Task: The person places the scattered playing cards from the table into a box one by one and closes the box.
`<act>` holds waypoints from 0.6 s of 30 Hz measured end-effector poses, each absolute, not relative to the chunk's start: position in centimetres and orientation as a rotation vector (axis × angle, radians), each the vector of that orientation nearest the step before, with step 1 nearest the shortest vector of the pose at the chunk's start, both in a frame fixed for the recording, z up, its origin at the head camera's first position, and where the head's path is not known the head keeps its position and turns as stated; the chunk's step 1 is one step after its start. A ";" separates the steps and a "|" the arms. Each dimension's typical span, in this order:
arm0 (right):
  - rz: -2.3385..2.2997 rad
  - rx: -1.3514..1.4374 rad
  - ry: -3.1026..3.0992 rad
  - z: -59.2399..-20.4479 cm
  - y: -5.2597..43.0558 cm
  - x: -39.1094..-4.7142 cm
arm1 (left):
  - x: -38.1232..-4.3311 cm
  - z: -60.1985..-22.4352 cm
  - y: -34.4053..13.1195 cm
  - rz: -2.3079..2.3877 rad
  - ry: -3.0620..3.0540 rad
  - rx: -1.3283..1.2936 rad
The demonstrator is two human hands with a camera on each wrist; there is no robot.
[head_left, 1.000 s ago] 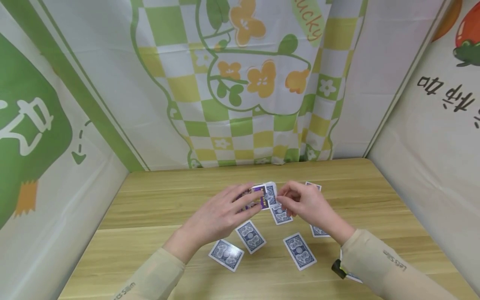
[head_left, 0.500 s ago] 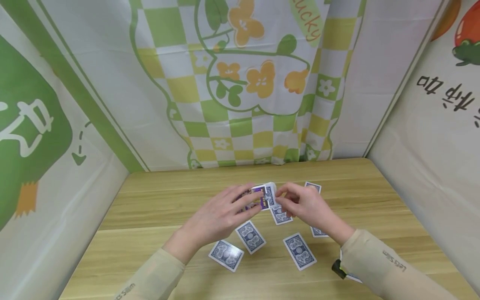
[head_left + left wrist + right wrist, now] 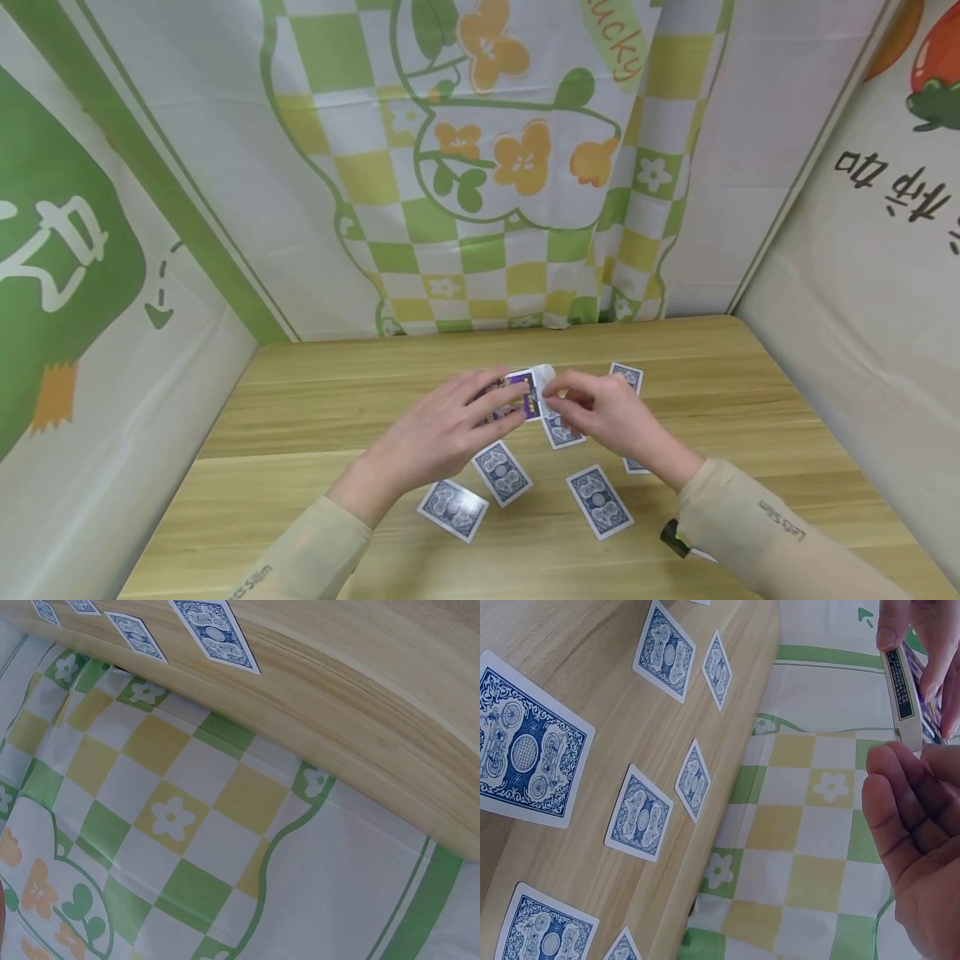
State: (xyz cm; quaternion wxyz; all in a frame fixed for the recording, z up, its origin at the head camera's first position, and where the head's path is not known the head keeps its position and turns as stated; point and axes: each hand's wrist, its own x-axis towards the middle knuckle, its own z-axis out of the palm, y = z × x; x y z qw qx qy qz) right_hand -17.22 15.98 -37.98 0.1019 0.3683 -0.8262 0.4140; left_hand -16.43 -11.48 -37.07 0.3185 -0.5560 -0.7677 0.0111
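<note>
My left hand (image 3: 438, 429) holds a small playing card box (image 3: 532, 398), purple-fronted, with its white flap (image 3: 547, 371) up at the right end. My right hand (image 3: 611, 414) has thumb and forefinger together at that end, pinching a playing card whose white edge shows at the mouth. In the right wrist view the box (image 3: 901, 686) shows its pale narrow side between the left hand's fingers, and the right fingertips (image 3: 883, 759) meet its end. Right below the hands lies a blue-backed card (image 3: 562, 433). The left wrist view shows no hand clearly.
Several blue-backed cards lie face down on the wooden table (image 3: 315, 417), among them a left card (image 3: 453, 510), a middle card (image 3: 502, 473), a near card (image 3: 600, 502) and a far card (image 3: 627, 377). A patterned curtain (image 3: 480, 250) hangs behind the table's back edge.
My right hand has moved slightly left toward the box, and the blue card back that stuck out of its mouth has slid in almost out of sight. The left hand keeps its place.
</note>
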 end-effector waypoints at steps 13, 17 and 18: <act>1.346 1.091 -2.415 -38.3 17.5 -17.4 | -16.5 -37.2 -11.8 0.000 -2.041 -1.461; 1.387 0.958 -2.558 -37.9 19.1 -17.8 | -16.4 -37.1 -12.0 0.014 -2.048 -1.458; 1.380 0.920 -2.614 -37.9 19.6 -17.9 | -16.4 -37.1 -12.0 0.020 -2.052 -1.456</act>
